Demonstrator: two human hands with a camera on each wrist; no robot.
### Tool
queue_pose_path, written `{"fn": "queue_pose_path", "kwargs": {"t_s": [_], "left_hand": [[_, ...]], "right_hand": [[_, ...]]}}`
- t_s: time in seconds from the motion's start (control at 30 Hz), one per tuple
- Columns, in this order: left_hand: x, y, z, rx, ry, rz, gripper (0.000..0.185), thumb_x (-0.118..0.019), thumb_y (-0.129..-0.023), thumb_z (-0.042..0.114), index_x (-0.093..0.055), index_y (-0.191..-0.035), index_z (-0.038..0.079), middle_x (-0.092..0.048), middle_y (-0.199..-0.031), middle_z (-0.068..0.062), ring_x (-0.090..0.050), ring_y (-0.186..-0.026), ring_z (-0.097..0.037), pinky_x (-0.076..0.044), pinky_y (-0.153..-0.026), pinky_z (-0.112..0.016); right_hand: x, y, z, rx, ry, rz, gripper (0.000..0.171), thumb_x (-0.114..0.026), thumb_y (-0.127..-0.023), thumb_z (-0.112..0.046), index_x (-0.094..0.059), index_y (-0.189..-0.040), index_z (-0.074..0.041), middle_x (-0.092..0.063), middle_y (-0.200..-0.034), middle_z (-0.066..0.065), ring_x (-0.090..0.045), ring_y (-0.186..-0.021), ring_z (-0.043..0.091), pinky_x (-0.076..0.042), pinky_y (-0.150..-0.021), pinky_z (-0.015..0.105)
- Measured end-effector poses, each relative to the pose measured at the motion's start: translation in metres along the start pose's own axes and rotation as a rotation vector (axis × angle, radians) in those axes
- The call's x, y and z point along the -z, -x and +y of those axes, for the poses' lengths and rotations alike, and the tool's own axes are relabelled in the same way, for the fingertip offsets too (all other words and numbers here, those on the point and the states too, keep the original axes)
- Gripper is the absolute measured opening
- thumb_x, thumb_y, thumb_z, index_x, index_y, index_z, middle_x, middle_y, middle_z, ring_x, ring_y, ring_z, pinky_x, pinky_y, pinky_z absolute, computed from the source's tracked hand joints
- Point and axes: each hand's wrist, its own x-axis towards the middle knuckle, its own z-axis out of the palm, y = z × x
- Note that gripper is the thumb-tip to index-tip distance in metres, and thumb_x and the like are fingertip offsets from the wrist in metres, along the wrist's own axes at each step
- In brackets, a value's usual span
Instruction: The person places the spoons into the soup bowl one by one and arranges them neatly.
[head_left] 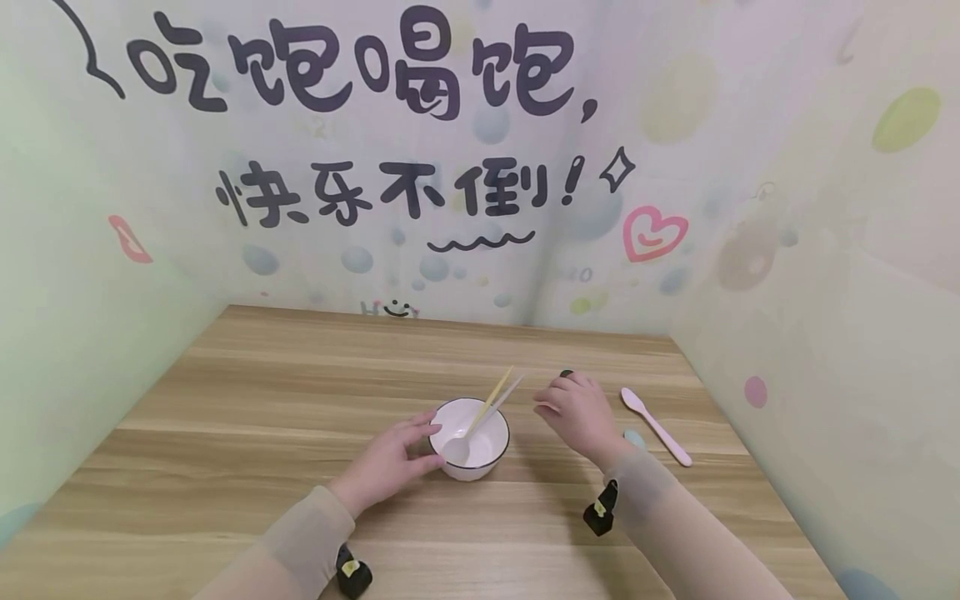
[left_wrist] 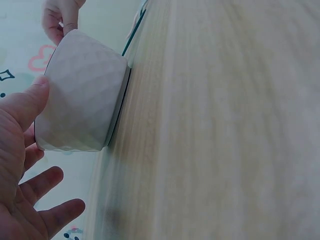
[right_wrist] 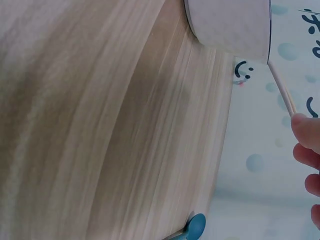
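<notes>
A white bowl (head_left: 467, 473) with a dark rim stands upright on the wooden table. Inside it leans a whitish spoon (head_left: 456, 451), and beside that a pale yellow stick (head_left: 497, 388); both slope up past the far right rim. My left hand (head_left: 392, 460) touches the bowl's left side, thumb and forefinger at the rim, other fingers spread. In the head view, my right hand (head_left: 579, 414) hovers right of the bowl, fingers loosely bent, a small gap from the handle tips. Its thumb (right_wrist: 302, 125) overlaps the end of a handle in the right wrist view.
A pale pink spoon (head_left: 660, 429) lies at the right. A blue spoon (right_wrist: 196, 226) rests on the table near the right hand, partly out of frame. Close beyond that hand a dark rounded end (head_left: 567, 373) shows. Printed walls (head_left: 375, 275) border the table.
</notes>
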Motion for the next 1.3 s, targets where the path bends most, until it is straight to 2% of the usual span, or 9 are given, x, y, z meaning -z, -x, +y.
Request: {"fn": "queue_pose_path", "kwargs": {"t_s": [0.27,0.43,0.53,0.7,1.0,1.3], "left_hand": [[0.0,-0.001,0.0,0.005,-0.016,0.002,0.053,-0.075,-0.084,0.031,-0.061,-0.128,0.004,-0.045,-0.147,-0.007,-0.04,-0.135,-0.031,-0.034,-0.108,-0.05],[0.0,-0.001,-0.001,0.007,-0.016,0.002,0.054,-0.075,-0.084,0.032,-0.061,-0.128,0.004,-0.045,-0.147,-0.006,-0.04,-0.135,-0.031,-0.034,-0.109,-0.049],[0.0,-0.001,-0.001,0.008,-0.013,0.001,0.054,-0.075,-0.084,0.032,-0.061,-0.128,0.004,-0.044,-0.147,-0.007,-0.04,-0.135,-0.031,-0.034,-0.109,-0.05],[0.0,-0.001,-0.001,0.014,-0.014,0.001,0.054,-0.075,-0.084,0.032,-0.061,-0.128,0.004,-0.045,-0.147,-0.007,-0.04,-0.135,-0.031,-0.033,-0.109,-0.05],[0.0,-0.001,0.0,0.017,-0.017,0.002,0.054,-0.075,-0.084,0.032,-0.061,-0.128,0.005,-0.045,-0.147,-0.006,-0.04,-0.135,-0.03,-0.033,-0.109,-0.049],[0.0,-0.001,0.001,0.02,-0.025,0.002,0.054,-0.075,-0.084,0.033,-0.061,-0.128,0.005,-0.044,-0.148,-0.007,-0.039,-0.136,-0.03,-0.033,-0.109,-0.05]], "right_hand": [[0.0,0.01,0.007,-0.04,-0.044,0.054,0.015,-0.081,-0.077,-0.016,-0.076,-0.091,-0.015,-0.07,-0.088,-0.001,-0.055,-0.078,0.022,-0.045,-0.064,0.039],[-0.003,0.016,0.012,-0.089,-0.051,0.05,0.015,-0.081,-0.077,-0.015,-0.076,-0.091,-0.013,-0.071,-0.089,0.002,-0.06,-0.082,0.024,-0.049,-0.07,0.042],[-0.003,0.019,0.014,-0.14,-0.055,0.032,0.015,-0.08,-0.079,-0.015,-0.076,-0.092,-0.011,-0.071,-0.091,0.003,-0.061,-0.087,0.026,-0.05,-0.077,0.043],[-0.004,0.024,0.017,-0.22,-0.075,0.014,0.013,-0.079,-0.08,-0.014,-0.076,-0.092,-0.01,-0.071,-0.091,0.004,-0.061,-0.089,0.028,-0.049,-0.08,0.046],[-0.008,0.032,0.027,-0.361,-0.079,-0.01,0.013,-0.076,-0.084,-0.017,-0.076,-0.095,-0.01,-0.072,-0.092,0.003,-0.063,-0.089,0.026,-0.05,-0.078,0.043],[-0.008,0.037,0.033,-0.554,-0.176,-0.04,0.018,-0.072,-0.086,-0.013,-0.075,-0.102,-0.005,-0.071,-0.09,0.007,-0.064,-0.084,0.024,-0.051,-0.073,0.043]]}}
